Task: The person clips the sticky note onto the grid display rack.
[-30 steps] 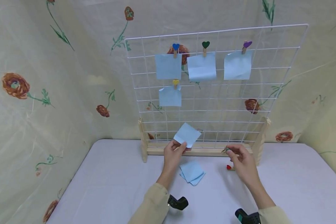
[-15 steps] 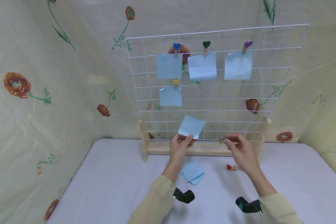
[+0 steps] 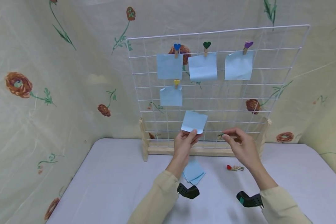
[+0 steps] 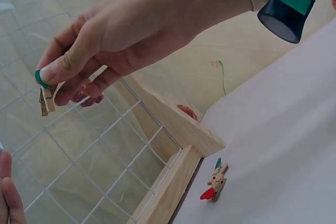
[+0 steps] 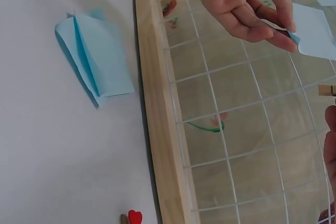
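Note:
My left hand [image 3: 185, 143] pinches the lower edge of a square light-blue paper [image 3: 194, 121], held up in front of the white wire grid [image 3: 226, 93]. In the right wrist view that same paper [image 5: 315, 32] shows between thumb and fingers. To the right, my right hand [image 3: 242, 146] pinches a small wooden clothespin [image 4: 46, 100] by its green end, its free end pointing down in the left wrist view. On the grid hang several blue papers, clipped by clothespins with blue, dark green, purple and yellow hearts; the lower one [image 3: 170, 96] has the yellow heart.
A loose stack of blue papers [image 3: 194, 172] lies on the white table [image 3: 114, 186], behind my left forearm. Small clothespins, one with a red heart [image 4: 208, 194], lie by my right hand. The grid stands in a wooden base [image 3: 210, 151]. Flowered cloth [image 3: 72, 109] hangs behind.
My left hand has moved up and to the right, bringing the paper higher and more upright before the grid. My right hand has risen slightly and shifted left with the clothespin.

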{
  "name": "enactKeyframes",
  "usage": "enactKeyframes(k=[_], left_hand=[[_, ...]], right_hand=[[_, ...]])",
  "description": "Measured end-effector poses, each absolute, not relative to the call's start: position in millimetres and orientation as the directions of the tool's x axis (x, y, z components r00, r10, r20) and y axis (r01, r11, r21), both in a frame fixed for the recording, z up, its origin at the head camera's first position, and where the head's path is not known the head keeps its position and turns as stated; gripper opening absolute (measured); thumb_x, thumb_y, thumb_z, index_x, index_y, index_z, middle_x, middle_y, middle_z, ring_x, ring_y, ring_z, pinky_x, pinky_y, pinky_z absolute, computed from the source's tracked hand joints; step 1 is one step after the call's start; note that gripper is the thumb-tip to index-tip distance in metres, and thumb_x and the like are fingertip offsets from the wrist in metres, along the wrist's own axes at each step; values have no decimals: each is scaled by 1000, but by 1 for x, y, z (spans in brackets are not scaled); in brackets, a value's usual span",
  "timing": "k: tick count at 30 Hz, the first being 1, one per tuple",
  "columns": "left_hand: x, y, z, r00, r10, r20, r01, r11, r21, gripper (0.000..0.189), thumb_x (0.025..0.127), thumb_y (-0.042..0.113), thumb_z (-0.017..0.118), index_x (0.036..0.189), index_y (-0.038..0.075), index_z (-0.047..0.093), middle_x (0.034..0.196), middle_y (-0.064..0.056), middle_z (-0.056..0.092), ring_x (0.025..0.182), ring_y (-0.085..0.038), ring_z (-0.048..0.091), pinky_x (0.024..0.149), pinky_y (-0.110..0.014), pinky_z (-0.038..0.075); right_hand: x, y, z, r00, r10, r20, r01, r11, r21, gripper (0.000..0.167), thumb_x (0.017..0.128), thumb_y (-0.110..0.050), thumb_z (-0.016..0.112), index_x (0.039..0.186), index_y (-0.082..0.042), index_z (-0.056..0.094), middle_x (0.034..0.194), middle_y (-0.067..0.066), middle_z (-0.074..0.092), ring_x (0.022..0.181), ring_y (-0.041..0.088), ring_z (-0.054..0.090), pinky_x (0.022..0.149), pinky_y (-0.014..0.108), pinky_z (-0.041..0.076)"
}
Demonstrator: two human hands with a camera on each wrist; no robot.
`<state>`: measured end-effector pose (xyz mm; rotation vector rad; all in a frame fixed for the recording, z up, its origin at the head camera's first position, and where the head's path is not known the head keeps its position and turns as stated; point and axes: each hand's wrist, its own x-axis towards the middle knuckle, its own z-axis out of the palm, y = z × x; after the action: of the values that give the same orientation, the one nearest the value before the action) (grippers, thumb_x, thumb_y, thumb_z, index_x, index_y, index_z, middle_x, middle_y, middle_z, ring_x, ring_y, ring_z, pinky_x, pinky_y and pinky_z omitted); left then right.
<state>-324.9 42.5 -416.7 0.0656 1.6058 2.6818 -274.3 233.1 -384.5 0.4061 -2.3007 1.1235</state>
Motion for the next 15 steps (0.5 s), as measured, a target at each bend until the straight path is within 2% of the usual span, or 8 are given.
enactKeyframes(k=[5, 15], left_hand=[[-327, 45, -412, -999, 45, 13, -12, -504, 863, 33, 86, 23, 70, 109, 4, 56, 106, -11, 68, 94, -23, 70, 85, -30, 54], [-329, 49, -400, -998, 59, -9, -39, -537, 843, 28, 86, 20, 69, 105, 5, 56, 104, -12, 69, 90, -19, 71, 76, -22, 54]], right_hand=[[-276, 232, -379, -795, -40, 606, -496, 619, -609, 16, 94, -14, 59, 105, -3, 62, 97, 9, 66, 85, -13, 50, 72, 6, 42], [-281, 230, -369, -777, -36, 629, -511, 619, -596, 14, 93, -10, 59, 103, -1, 61, 95, 10, 66, 81, -7, 51, 67, 8, 43]])
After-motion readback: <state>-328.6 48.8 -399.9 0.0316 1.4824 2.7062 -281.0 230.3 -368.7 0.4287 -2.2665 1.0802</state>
